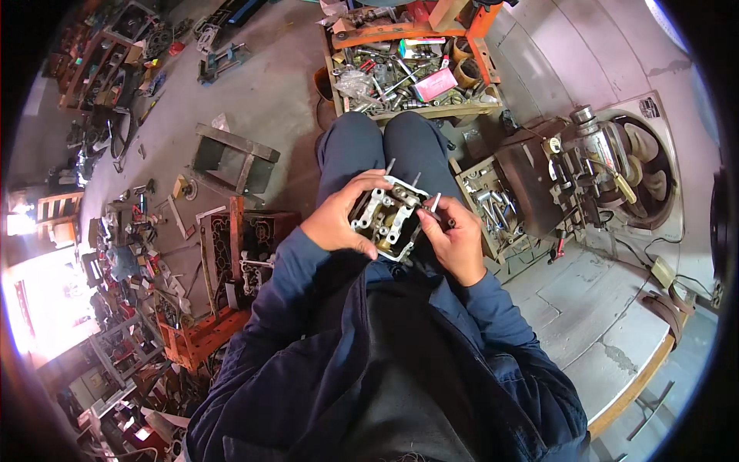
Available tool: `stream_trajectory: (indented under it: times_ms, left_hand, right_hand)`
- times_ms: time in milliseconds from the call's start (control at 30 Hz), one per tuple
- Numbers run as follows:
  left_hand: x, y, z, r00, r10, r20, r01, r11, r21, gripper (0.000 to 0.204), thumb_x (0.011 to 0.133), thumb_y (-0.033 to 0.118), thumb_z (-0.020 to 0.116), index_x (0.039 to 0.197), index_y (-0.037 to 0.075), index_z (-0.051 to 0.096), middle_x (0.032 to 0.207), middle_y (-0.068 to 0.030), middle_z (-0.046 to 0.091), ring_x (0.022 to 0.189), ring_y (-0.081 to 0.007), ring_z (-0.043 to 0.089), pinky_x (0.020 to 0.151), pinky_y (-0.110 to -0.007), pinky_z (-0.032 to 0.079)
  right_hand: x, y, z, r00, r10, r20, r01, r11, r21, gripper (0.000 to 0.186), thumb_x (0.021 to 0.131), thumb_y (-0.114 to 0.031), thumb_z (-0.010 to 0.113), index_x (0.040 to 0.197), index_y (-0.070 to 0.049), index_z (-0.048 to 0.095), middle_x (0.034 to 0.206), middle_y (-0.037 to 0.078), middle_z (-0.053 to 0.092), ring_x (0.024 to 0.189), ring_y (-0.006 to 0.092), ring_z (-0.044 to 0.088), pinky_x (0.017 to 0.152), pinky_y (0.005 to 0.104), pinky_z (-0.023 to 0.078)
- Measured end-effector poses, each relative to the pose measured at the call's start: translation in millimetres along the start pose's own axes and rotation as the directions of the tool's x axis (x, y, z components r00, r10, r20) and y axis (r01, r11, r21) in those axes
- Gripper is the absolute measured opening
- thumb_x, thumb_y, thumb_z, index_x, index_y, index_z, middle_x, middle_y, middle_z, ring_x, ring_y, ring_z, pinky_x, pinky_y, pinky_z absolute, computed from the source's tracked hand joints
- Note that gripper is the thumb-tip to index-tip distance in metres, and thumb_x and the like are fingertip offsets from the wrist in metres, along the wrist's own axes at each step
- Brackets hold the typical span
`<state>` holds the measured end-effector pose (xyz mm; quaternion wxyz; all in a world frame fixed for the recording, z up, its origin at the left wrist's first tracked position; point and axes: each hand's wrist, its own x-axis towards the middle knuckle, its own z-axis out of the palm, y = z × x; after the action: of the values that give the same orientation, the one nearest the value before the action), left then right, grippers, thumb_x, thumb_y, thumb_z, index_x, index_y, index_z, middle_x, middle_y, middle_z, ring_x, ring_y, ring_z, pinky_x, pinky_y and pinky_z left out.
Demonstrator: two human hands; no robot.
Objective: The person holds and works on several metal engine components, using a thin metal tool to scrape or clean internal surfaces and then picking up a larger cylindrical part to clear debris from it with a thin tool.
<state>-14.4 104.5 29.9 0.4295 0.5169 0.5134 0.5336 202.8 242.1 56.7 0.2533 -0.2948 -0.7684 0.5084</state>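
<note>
Above my lap, a small metal engine cylinder head (391, 219) is tilted with its open inner side up. Pale cast posts and brassy parts show inside its rim, and thin studs stick out at its far side. My left hand (339, 217) is wrapped round its left side, thumb along the near edge. At its right side my right hand (456, 240) is closed in a pinch against the rim. A thin pale rod (436, 202) stands up by those fingertips. What the right fingers pinch is mostly hidden.
Ahead of my knees stands a wooden tray (422, 114) heaped with tools and parts. On the right are a smaller box of sockets (493, 202) and a machine (596, 165) on a pale bench. A metal frame stool (235, 159) and scattered parts lie on the left floor.
</note>
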Motion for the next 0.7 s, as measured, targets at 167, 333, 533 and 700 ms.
stream_trajectory:
  times_ms: [167, 333, 533, 700]
  left_hand:
    - [-28, 6, 32, 0.955, -0.048, -0.291, 0.114, 0.97, 0.213, 0.103, 0.05, 0.039, 0.099, 0.134, 0.007, 0.05, 0.141, -0.0186, 0.046, 0.14, -0.0359, 0.04, 0.116, -0.044, 0.033]
    - [-30, -2, 58, 0.804, 0.068, -0.59, 0.103, 0.962, 0.251, 0.103, 0.051, 0.039, 0.099, 0.135, 0.006, 0.049, 0.141, -0.0191, 0.044, 0.134, -0.0342, 0.045, 0.112, -0.043, 0.039]
    - [-29, 8, 56, 0.822, -0.007, -0.57, 0.212, 0.932, 0.295, 0.113, 0.049, 0.048, 0.099, 0.138, 0.007, 0.043, 0.139, -0.0185, 0.043, 0.133, -0.0352, 0.041, 0.113, -0.045, 0.036]
    - [-31, 3, 44, 0.87, 0.069, -0.489, 0.121, 0.93, 0.347, 0.106, 0.057, 0.051, 0.094, 0.139, 0.007, 0.042, 0.138, -0.017, 0.044, 0.133, -0.0355, 0.038, 0.114, -0.047, 0.032]
  right_hand:
    - [4, -11, 1, 0.999, -0.041, -0.034, 0.041, 0.999, -0.012, 0.017, 0.086, -0.008, 0.079, 0.099, 0.001, 0.07, 0.077, 0.002, 0.065, 0.06, 0.0046, 0.048, 0.053, 0.0223, 0.038]
    - [4, -28, 5, 0.995, -0.1, -0.021, 0.097, 0.991, -0.088, 0.019, 0.081, -0.006, 0.081, 0.095, 0.0, 0.069, 0.083, 0.01, 0.07, 0.066, 0.0142, 0.065, 0.057, 0.0268, 0.05]
    - [0, -31, 23, 0.964, -0.258, -0.072, 0.252, 0.965, -0.078, 0.018, 0.079, -0.007, 0.084, 0.09, -0.001, 0.07, 0.074, 0.005, 0.067, 0.055, 0.0071, 0.052, 0.05, 0.0237, 0.042]
    - [-12, -31, 30, 0.966, -0.257, 0.032, 0.258, 0.965, -0.045, 0.023, 0.078, -0.007, 0.084, 0.093, -0.002, 0.067, 0.083, 0.012, 0.07, 0.067, 0.0216, 0.069, 0.055, 0.0307, 0.054]
